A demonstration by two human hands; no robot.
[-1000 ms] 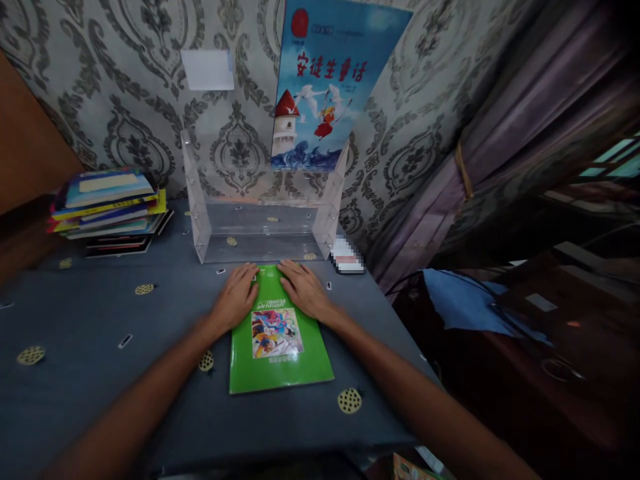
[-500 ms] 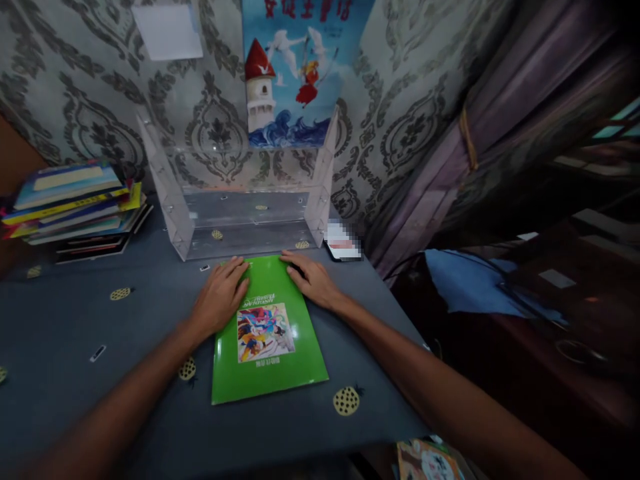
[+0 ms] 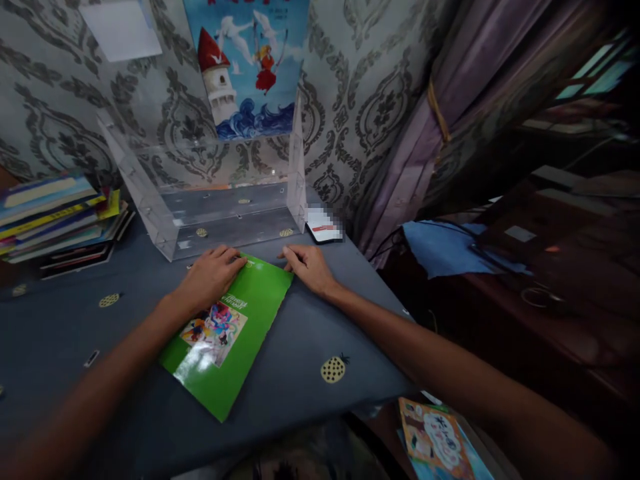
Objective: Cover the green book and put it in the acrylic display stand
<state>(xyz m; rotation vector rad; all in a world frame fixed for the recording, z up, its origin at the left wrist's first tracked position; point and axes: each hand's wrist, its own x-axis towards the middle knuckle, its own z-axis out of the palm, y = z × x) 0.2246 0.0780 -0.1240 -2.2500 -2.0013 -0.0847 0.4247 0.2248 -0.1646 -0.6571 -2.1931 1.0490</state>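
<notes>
A thin green book [image 3: 260, 320] with a coloured picture on its cover lies slantwise at the front of the table, its cover lettering upside down to me. My left hand [image 3: 207, 277] is closed on its far left edge, thumb on the cover and the other fingers over the side. At the far right corner my right hand [image 3: 310, 270] has its fingers curled, thumb and forefinger meeting the corner; its fingertips are partly hidden. Just beyond both hands stands a clear acrylic rack [image 3: 163, 230], with a blue picture book [image 3: 255, 73] upright at its top.
On the left is a pile of books [image 3: 55, 217]. A phone [image 3: 324, 225] lies right of the rack, near the table's [image 3: 295, 360] right edge. More books [image 3: 435, 437] sit below the front edge. A purple curtain [image 3: 400, 167] and dark clutter are at right.
The green book has turned, its near end swinging left and its far end right. My left hand stays on its edge; my right hand's fingers have curled in at the corner. My view has shifted right.
</notes>
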